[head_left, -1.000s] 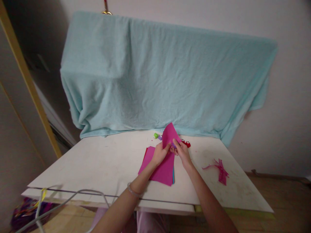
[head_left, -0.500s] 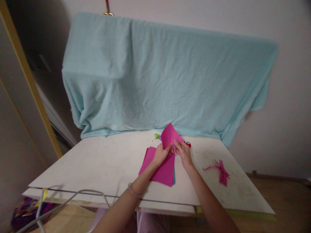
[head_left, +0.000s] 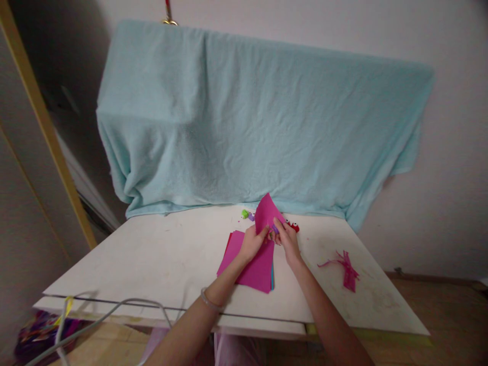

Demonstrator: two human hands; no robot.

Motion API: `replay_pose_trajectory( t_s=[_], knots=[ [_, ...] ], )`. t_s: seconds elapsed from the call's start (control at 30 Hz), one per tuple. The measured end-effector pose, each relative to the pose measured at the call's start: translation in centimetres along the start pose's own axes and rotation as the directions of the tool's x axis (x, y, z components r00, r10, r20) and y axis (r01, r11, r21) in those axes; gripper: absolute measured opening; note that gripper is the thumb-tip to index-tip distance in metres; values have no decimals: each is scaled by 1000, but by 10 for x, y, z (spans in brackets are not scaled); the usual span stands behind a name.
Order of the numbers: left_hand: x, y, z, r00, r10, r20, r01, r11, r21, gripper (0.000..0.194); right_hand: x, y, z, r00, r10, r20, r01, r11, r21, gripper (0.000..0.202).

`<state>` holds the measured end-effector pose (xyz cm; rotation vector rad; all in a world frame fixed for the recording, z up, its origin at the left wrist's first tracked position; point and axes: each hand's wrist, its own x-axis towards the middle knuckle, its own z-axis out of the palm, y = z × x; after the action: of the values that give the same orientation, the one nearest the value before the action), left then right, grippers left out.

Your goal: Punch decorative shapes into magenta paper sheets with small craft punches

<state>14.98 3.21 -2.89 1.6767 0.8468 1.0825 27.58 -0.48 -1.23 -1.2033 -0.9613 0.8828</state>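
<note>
Your left hand (head_left: 251, 243) pinches a magenta paper sheet (head_left: 266, 210) — your right hand (head_left: 288, 241), a small purple object (head_left: 275, 229) — above a magenta-topped paper stack (head_left: 256, 273) at seven o'clock.

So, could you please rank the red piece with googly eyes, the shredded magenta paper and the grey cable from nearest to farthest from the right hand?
From the right hand, in the head view:
1. Red piece with googly eyes: just behind it.
2. Shredded magenta paper: to the right.
3. Grey cable: far left, at the front edge.
</note>
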Motion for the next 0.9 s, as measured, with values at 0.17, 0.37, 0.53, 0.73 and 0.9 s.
replay_pose_trajectory(
  t_s=[0.17,0.37,0.53,0.73,0.9],
  knots=[
    [1,-3,-1,999,-18,-30,18,999,33,49,-1,-1,-1,1000,-17,1,17,1000,-9,42],
    [1,-6,-1,999,-29,-24,29,999,22,49,-1,-6,-3,999,-35,-5,35,999,17,43],
    [0,-5,-1,1000,-21,-8,21,1000,15,49,-2,-9,-2,1000,-10,-25,10,1000,29,44],
    [0,-4,0,1000,-12,1,12,1000,-6,48,-3,-10,-1,1000,12,2,-12,999,51,43],
    [0,-3,1,1000,-13,-2,13,1000,-20,46,-4,-10,-1,999,29,45,-32,997,72,43]
  ],
)
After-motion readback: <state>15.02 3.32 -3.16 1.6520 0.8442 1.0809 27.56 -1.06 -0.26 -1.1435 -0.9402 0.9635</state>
